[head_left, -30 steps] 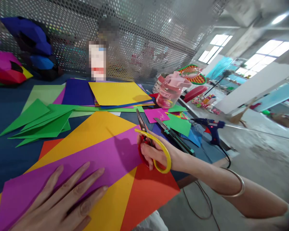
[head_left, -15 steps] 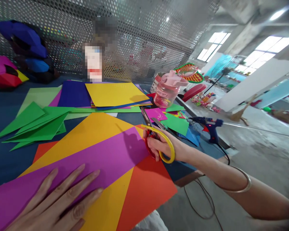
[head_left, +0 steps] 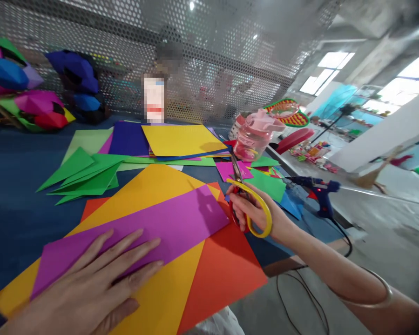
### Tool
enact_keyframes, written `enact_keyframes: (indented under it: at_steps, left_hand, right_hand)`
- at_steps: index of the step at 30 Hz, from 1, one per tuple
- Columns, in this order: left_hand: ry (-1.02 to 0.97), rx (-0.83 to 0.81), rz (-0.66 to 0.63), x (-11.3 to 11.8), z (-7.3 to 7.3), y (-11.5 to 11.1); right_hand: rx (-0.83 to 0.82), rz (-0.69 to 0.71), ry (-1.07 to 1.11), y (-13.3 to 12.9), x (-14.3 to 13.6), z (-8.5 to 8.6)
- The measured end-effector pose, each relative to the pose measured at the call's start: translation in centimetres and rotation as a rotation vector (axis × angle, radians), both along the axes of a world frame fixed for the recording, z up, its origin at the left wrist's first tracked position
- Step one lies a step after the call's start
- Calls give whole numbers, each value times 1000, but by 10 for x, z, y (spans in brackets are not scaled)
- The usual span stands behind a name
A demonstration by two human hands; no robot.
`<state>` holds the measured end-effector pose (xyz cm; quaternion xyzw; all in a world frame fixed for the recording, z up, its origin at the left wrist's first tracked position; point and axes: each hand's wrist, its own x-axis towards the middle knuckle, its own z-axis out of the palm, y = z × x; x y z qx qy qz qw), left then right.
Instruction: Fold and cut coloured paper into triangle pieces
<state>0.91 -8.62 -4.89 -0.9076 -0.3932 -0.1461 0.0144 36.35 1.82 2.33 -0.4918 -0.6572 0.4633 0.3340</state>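
The left hand (head_left: 99,281) is lying spread on a straight-edged purple sheet (head_left: 188,216) over yellow-orange paper (head_left: 157,184), near centre, while the right hand (head_left: 246,207) is gripping scissors (head_left: 267,214) beside its right edge, blue tabletop (head_left: 17,172) stretching left.

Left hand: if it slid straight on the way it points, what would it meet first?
Past the rest of the purple sheet, the left hand would probably meet the right hand holding the scissors, though depth is unclear.
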Motion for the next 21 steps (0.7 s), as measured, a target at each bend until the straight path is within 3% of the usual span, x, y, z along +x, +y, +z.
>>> enact_keyframes:
  at_steps: [3,7,14,18,21]
  left_hand:
    - [48,66,-45,4,13,3]
    - [20,12,-49,8,24,4]
    - [-3,-58,-55,8,26,3]
    - [-3,-39,-45,9,23,2]
    - [32,-29,-35,10,22,3]
  right_hand:
    - [136,-40,-271,-6,5,5]
    - [271,22,-721,-10,13,7]
    - [158,143,-674,-11,4,7]
    - [309,-8,-828,-6,6,9]
    - [342,-16,-870,-1,11,4]
